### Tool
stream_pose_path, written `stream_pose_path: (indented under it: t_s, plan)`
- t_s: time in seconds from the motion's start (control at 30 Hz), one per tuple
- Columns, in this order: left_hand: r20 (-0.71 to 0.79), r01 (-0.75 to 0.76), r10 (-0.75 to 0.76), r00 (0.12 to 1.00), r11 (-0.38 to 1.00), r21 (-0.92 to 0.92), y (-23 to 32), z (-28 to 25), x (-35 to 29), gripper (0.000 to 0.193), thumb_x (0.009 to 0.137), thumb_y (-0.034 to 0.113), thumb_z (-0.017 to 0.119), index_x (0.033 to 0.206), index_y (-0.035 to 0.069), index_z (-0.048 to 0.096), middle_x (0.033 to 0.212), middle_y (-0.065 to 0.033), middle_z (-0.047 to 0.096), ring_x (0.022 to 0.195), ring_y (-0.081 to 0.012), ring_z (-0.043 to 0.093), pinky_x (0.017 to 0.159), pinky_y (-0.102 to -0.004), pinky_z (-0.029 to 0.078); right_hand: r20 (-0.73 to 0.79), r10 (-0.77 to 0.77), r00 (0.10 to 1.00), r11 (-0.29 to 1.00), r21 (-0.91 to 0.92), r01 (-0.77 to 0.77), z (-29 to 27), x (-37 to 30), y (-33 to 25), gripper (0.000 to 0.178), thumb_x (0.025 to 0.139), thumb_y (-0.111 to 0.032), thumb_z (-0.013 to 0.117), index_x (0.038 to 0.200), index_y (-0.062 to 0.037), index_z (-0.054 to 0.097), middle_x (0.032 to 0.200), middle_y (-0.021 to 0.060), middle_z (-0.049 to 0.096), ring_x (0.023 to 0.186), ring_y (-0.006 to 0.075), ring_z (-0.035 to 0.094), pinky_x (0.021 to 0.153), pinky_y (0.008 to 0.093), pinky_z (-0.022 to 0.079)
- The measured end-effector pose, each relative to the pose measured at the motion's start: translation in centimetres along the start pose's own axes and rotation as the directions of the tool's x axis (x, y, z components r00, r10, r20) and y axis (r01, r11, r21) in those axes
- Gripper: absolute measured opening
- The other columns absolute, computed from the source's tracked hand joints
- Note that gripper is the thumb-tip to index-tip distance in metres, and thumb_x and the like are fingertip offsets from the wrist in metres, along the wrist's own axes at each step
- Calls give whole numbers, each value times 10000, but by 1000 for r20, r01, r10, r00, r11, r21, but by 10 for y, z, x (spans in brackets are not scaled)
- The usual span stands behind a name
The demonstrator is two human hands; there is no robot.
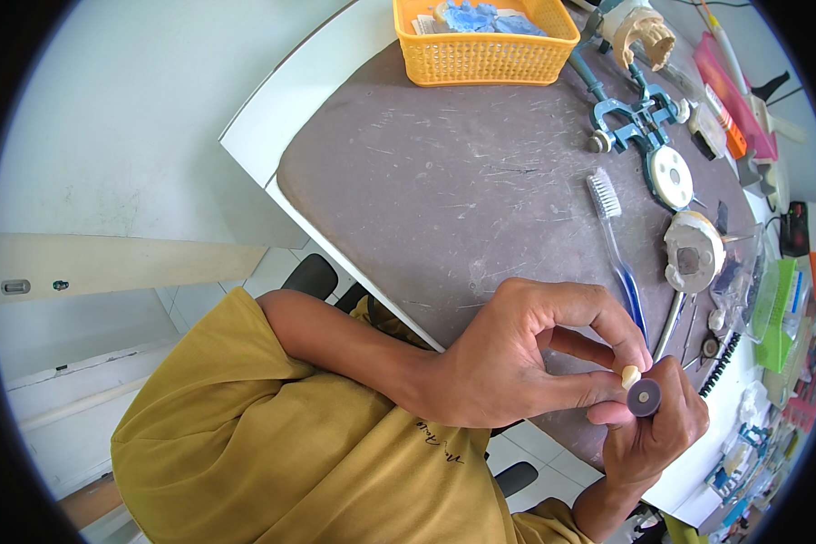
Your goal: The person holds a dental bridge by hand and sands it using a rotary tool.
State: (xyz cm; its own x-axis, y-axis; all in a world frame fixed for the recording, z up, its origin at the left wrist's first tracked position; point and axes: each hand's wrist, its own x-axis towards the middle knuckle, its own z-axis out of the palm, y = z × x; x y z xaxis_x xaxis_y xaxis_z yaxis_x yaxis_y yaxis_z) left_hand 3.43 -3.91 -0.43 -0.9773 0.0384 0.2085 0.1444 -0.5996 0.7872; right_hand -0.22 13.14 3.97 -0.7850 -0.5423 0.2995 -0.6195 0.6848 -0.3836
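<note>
My left hand (553,349) is closed, pinching a small cream-coloured dental crown (630,376) between thumb and fingertips. Right beside the crown is a round purple polishing wheel (644,397) with a pale metal centre; whether the two touch I cannot tell. The wheel sits at the front of a rotary tool gripped in my right hand (657,431), whose fingers hide the tool's body. Both hands are close together over the right edge of the brown work mat (426,181).
A toothbrush (621,245) lies beyond my left hand. Close by are a plaster dental cast (694,249) and a blue articulator (639,122). A yellow basket (490,63) stands at the far edge. A black coiled cord (721,363) and a green tray (775,317) are at right.
</note>
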Motion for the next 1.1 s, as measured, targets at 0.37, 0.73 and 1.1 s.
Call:
stream_pose_path:
  t_s: [0.37, 0.73, 1.1]
  plan:
    - [-33, -31, 31, 999, 999, -3, -2, 2, 0, 188, 781, -68, 684, 953, -4, 641, 1046, -149, 630, 1021, -201, 617, 864, -306, 541, -8, -6, 1000, 1000, 18, 6, 1, -1, 1, 683, 713, -671, 611, 651, -6, 470, 536, 24, 331, 438, 140, 342, 421, 302, 228]
    - [-33, -46, 46, 998, 999, 6, -1, 2, 0, 176, 783, -62, 687, 945, -9, 647, 1039, -149, 633, 1019, -209, 619, 865, -309, 538, 6, 2, 1000, 1000, 8, -2, 0, 0, 1, 691, 724, -681, 593, 650, -7, 463, 538, 29, 320, 438, 142, 336, 422, 304, 226]
    - [-40, -60, 60, 997, 998, 19, -1, 3, 0, 165, 778, -61, 693, 928, -5, 655, 1029, -144, 636, 1019, -211, 619, 871, -309, 531, -7, 1, 1000, 1000, -17, -1, 0, -1, 1, 705, 722, -702, 579, 644, -14, 447, 539, 28, 314, 443, 142, 339, 427, 307, 222]
